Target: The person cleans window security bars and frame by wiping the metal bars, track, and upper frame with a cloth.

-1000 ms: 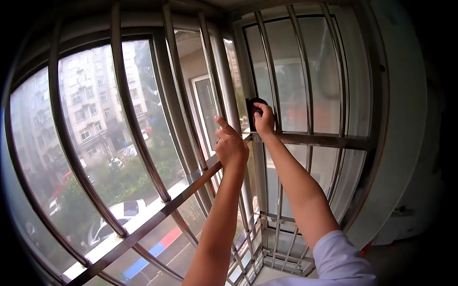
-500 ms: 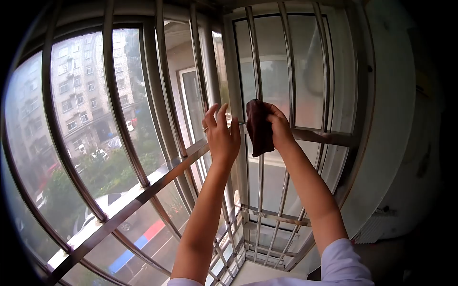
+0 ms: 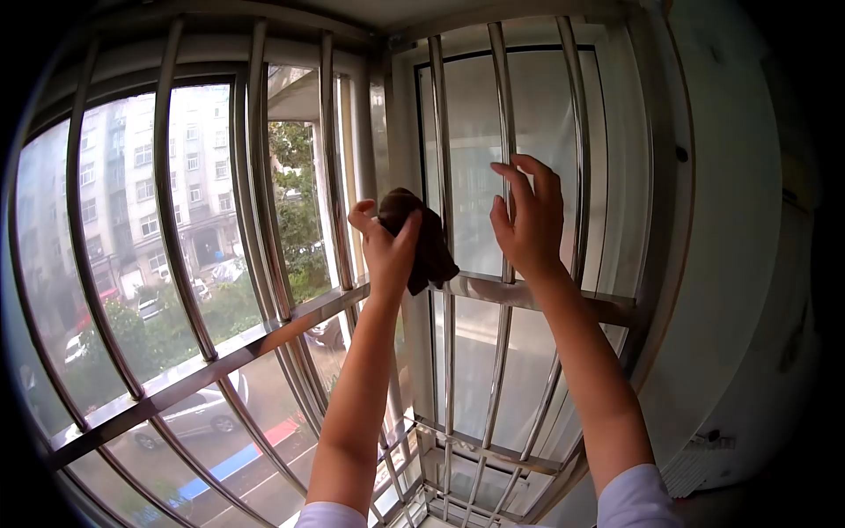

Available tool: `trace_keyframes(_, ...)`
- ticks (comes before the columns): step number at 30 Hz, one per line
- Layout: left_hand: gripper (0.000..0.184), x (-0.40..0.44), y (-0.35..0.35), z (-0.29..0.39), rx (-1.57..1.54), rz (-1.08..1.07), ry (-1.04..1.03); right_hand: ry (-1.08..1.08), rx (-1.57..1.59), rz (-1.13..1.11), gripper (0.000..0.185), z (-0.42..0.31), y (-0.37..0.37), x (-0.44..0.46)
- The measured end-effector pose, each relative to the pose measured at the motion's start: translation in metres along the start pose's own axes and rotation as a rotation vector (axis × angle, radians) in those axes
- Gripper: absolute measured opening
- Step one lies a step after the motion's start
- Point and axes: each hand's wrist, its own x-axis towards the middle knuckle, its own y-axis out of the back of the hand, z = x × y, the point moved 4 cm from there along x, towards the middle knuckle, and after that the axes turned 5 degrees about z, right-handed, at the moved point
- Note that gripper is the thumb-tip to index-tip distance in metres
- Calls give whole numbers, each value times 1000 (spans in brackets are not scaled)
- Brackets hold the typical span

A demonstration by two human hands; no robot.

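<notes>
A dark brown cloth (image 3: 431,251) hangs bunched in my left hand (image 3: 387,251), near the corner where the two barred windows meet. The thumb presses against the cloth, and the other fingers are partly hidden behind it. To the right, my right hand (image 3: 532,220) is raised with its fingers apart and nothing in them. It is in front of the upright metal bars (image 3: 503,114) of the right-hand window, and I cannot tell whether it touches them. A horizontal metal rail (image 3: 480,289) runs behind the cloth and both wrists.
Metal bars (image 3: 167,176) and a slanting rail (image 3: 246,341) cross the left window. Through its glass show a building (image 3: 145,176), trees and parked cars (image 3: 198,414) below. A pale wall (image 3: 713,264) stands on the right, and a lower grille (image 3: 484,453) lies beneath.
The cloth has passed from my right hand to my left. My right hand has let go and opened, moving slightly right. The view has shifted a little.
</notes>
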Motion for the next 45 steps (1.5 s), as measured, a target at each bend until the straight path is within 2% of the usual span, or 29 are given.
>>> trace_keyframes(2,60,22,-3,15,143,59,-131,-54,8,45,48,14,-9,-4)
trace_keyframes(3,56,31,-8,21,174,72,-113,-107,-18,110,50,23,-16,-9)
trace_keyframes(5,45,58,-22,18,254,143,-268,-156,-43,178,52,34,-26,-19)
trace_keyframes(7,29,75,-37,29,374,105,-268,-762,513,-190,49,53,-54,-38)
trace_keyframes(8,26,85,-46,26,316,104,-280,-1133,968,-210,41,55,-69,-48)
trace_keyframes(9,26,93,-55,19,310,102,-282,-1130,963,-206,41,55,-68,-49)
trace_keyframes(11,38,113,-78,1,100,32,-123,-1113,812,-330,32,54,-60,-48)
trace_keyframes(12,52,128,-95,-19,-22,-23,20,-1091,843,-318,24,52,-58,-46)
trace_keyframes(13,52,144,-111,-33,-32,-30,18,-1089,833,-310,24,52,-58,-47)
trace_keyframes(15,71,167,-140,-52,-405,-75,119,-1115,833,-312,28,53,-60,-48)
trace_keyframes(16,79,168,-140,-33,-434,-228,113,-1121,829,-303,28,52,-59,-47)
trace_keyframes(17,77,175,-144,-20,-365,-252,90,-1112,818,-295,28,51,-58,-46)
trace_keyframes(19,80,184,-150,-4,-289,-148,1,-1113,830,-289,28,51,-58,-46)
trace_keyframes(20,84,191,-153,1,-274,-157,50,-1112,824,-302,26,52,-58,-47)
trace_keyframes(23,89,211,-169,-5,-361,-174,64,-1127,806,-294,24,51,-58,-46)
trace_keyframes(27,97,230,-190,-19,-469,-105,-62,-1167,797,-303,23,50,-57,-46)
trace_keyframes(30,77,234,-207,-33,-559,-47,7,-1155,797,-298,23,50,-57,-46)
trace_keyframes(33,49,244,-232,-59,-486,28,-86,-1156,787,-303,23,50,-57,-45)
trace_keyframes(35,44,273,-248,-88,90,204,-519,-1171,770,-319,23,49,-57,-45)
trace_keyframes(37,40,270,-248,-79,26,181,-437,-1187,769,-321,22,48,-55,-43)
trace_keyframes(39,37,266,-237,-60,-26,358,-553,-1189,780,-329,22,48,-55,-43)
trace_keyframes(41,33,268,-226,-38,-128,368,-523,-1190,772,-321,22,48,-55,-43)
trace_keyframes(43,30,273,-225,-42,-258,362,-224,-1195,781,-306,22,48,-56,-44)
trace_keyframes(45,32,277,-229,-45,-202,405,-245,-1193,776,-302,22,49,-56,-44)
